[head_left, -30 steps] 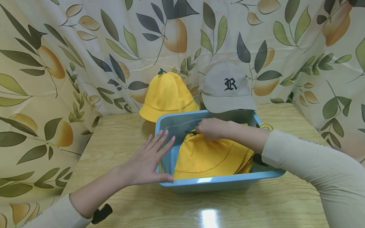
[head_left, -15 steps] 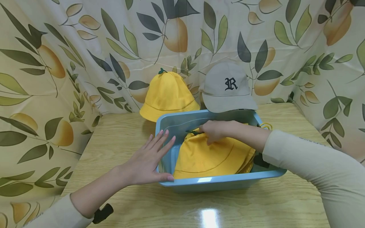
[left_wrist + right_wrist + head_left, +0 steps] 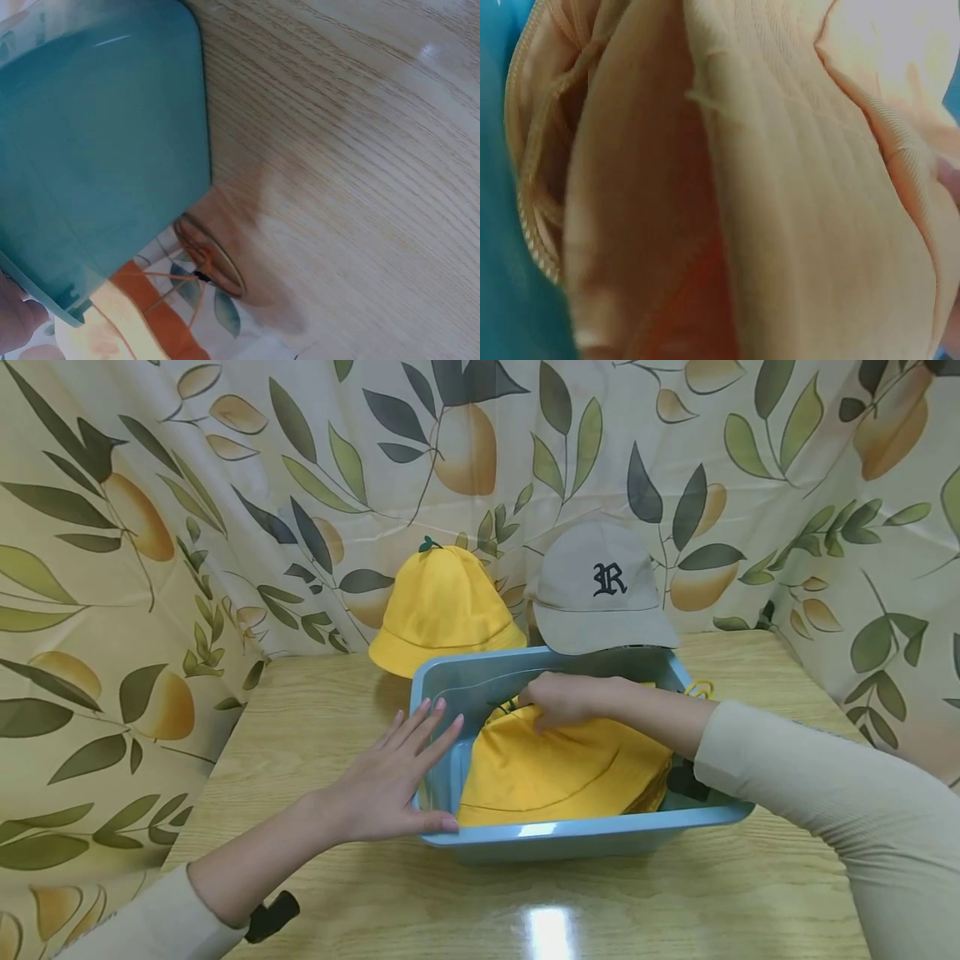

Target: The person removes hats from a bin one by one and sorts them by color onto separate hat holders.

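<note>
Yellow cloth, folded and creased, is what I notice first: a yellow hat (image 3: pixel 562 768) lying inside a pale blue bin (image 3: pixel 585 832) on the wood-grain counter (image 3: pixel 315 718). Its crown, topped by a small green sprout (image 3: pixel 508 706), points to the person's left and away, while the brim runs along the near wall, so its longer line roughly follows the bin's length. The right hand (image 3: pixel 558 697) reaches in from the right, across the hat, fingers curled on the cloth near the crown, just right of the sprout; most of the hat lies beneath it and on its near side. By the look of it they pinch the cloth, though the fingertips are partly hidden. The right hand is plainly the nearer of the two to the crown. The left hand (image 3: pixel 393 785) is spread at the bin's left end, its thumb on the near rim. Behind the bin stand another yellow hat (image 3: pixel 446 602) and, to its right, a grey cap (image 3: pixel 596 577). Several brim edges show at the right; I cannot tell how many hats they belong to.
</note>
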The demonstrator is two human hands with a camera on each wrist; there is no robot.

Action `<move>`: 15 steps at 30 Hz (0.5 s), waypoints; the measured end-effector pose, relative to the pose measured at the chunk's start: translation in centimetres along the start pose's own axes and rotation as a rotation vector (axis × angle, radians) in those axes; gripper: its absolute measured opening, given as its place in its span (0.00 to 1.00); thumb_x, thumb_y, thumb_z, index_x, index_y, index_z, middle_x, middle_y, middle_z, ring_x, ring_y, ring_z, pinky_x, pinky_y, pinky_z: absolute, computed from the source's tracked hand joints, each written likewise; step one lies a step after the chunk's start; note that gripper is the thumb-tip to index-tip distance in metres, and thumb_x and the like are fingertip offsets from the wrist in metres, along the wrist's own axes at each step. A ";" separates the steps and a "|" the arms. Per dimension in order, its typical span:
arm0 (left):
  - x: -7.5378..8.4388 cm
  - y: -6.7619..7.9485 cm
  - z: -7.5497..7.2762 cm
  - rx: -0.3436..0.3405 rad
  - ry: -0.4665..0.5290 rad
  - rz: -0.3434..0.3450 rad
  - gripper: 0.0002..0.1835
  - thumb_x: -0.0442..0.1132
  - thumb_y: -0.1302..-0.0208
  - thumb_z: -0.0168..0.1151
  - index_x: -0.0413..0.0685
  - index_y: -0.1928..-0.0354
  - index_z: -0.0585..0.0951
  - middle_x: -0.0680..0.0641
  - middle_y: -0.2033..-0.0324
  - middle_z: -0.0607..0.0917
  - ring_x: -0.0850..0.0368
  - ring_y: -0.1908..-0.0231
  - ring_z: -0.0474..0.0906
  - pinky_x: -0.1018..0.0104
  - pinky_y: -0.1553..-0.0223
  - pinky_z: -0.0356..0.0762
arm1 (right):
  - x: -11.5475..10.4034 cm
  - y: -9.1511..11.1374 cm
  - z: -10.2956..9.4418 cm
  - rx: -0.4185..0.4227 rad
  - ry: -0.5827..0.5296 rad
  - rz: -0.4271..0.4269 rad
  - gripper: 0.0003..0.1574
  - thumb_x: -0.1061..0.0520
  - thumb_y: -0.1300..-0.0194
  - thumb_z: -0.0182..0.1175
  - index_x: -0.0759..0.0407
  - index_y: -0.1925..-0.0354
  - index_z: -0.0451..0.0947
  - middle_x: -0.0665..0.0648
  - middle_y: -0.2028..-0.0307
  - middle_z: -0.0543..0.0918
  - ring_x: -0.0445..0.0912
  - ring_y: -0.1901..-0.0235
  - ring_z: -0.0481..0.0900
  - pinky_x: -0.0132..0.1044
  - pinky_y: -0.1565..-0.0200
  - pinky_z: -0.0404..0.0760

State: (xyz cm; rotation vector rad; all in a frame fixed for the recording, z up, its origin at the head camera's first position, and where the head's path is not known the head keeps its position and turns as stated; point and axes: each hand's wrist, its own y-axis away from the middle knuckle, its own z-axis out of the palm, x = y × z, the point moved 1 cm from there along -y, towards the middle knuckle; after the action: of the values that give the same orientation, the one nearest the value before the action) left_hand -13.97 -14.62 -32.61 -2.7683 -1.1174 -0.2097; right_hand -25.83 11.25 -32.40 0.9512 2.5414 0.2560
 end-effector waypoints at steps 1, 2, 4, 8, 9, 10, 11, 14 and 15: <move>0.0 0.0 0.0 -0.001 0.000 -0.001 0.58 0.83 0.50 0.22 0.51 0.25 0.43 0.44 0.26 0.38 0.50 0.27 0.29 0.45 0.30 0.38 | -0.1 0.1 -0.1 0.020 0.004 -0.016 0.06 0.63 0.43 0.63 0.57 0.73 0.75 0.47 0.79 0.66 0.41 0.77 0.65 0.29 0.74 0.65; 0.0 0.0 0.0 -0.002 -0.002 -0.001 0.57 0.83 0.50 0.22 0.52 0.25 0.42 0.44 0.26 0.38 0.49 0.27 0.29 0.45 0.30 0.38 | -0.2 0.2 -0.3 0.038 0.004 -0.029 0.09 0.63 0.43 0.63 0.56 0.76 0.73 0.46 0.80 0.64 0.40 0.78 0.64 0.29 0.74 0.64; 0.0 0.0 0.0 -0.004 0.001 0.000 0.57 0.83 0.50 0.22 0.53 0.25 0.41 0.45 0.26 0.37 0.49 0.27 0.29 0.44 0.30 0.38 | -0.3 0.5 -0.7 0.074 0.003 -0.051 0.11 0.63 0.43 0.63 0.55 0.77 0.71 0.46 0.81 0.62 0.40 0.79 0.64 0.29 0.74 0.63; -0.1 0.0 0.0 0.003 -0.002 0.006 0.56 0.83 0.50 0.22 0.54 0.25 0.40 0.43 0.26 0.39 0.45 0.27 0.33 0.44 0.30 0.39 | -0.7 1.1 -1.7 0.154 -0.010 -0.106 0.12 0.62 0.42 0.62 0.55 0.78 0.70 0.45 0.82 0.62 0.39 0.79 0.63 0.30 0.74 0.64; -0.1 0.0 0.0 0.007 -0.005 0.009 0.57 0.83 0.50 0.22 0.54 0.25 0.40 0.42 0.26 0.40 0.45 0.27 0.34 0.44 0.30 0.39 | -0.8 1.3 -2.0 0.173 -0.019 -0.120 0.11 0.62 0.42 0.62 0.55 0.78 0.71 0.45 0.82 0.63 0.39 0.79 0.63 0.30 0.74 0.65; -0.1 0.0 0.0 0.013 -0.010 0.014 0.57 0.83 0.50 0.22 0.53 0.25 0.41 0.41 0.26 0.41 0.44 0.27 0.35 0.44 0.30 0.39 | -1.0 1.6 -2.3 0.191 -0.032 -0.134 0.11 0.63 0.42 0.61 0.55 0.77 0.71 0.45 0.82 0.64 0.39 0.79 0.63 0.30 0.74 0.65; -0.1 0.0 0.0 0.018 -0.016 0.016 0.57 0.83 0.50 0.21 0.52 0.25 0.42 0.41 0.26 0.42 0.43 0.27 0.36 0.44 0.30 0.40 | -1.1 1.8 -2.6 0.206 -0.047 -0.148 0.10 0.63 0.42 0.61 0.55 0.77 0.72 0.45 0.82 0.65 0.38 0.79 0.64 0.31 0.74 0.65; -0.1 0.0 -0.1 0.030 -0.025 0.023 0.58 0.83 0.49 0.22 0.49 0.25 0.43 0.40 0.26 0.44 0.43 0.27 0.38 0.44 0.30 0.39 | -1.7 2.5 -3.5 0.249 -0.075 -0.191 0.08 0.64 0.41 0.61 0.55 0.75 0.73 0.45 0.81 0.67 0.38 0.80 0.65 0.31 0.74 0.67; -0.2 0.0 -0.1 0.032 -0.025 0.022 0.58 0.83 0.49 0.22 0.49 0.25 0.43 0.40 0.26 0.43 0.43 0.27 0.38 0.44 0.30 0.39 | -1.9 2.7 -3.8 0.261 -0.084 -0.197 0.08 0.64 0.42 0.61 0.55 0.75 0.74 0.45 0.81 0.68 0.38 0.80 0.65 0.31 0.74 0.67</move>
State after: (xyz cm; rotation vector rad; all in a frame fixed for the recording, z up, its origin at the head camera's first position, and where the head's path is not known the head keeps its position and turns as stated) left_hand -14.09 -14.76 -32.55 -2.7609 -1.0853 -0.1536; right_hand -24.63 11.97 -27.54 0.7738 2.6080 -0.1734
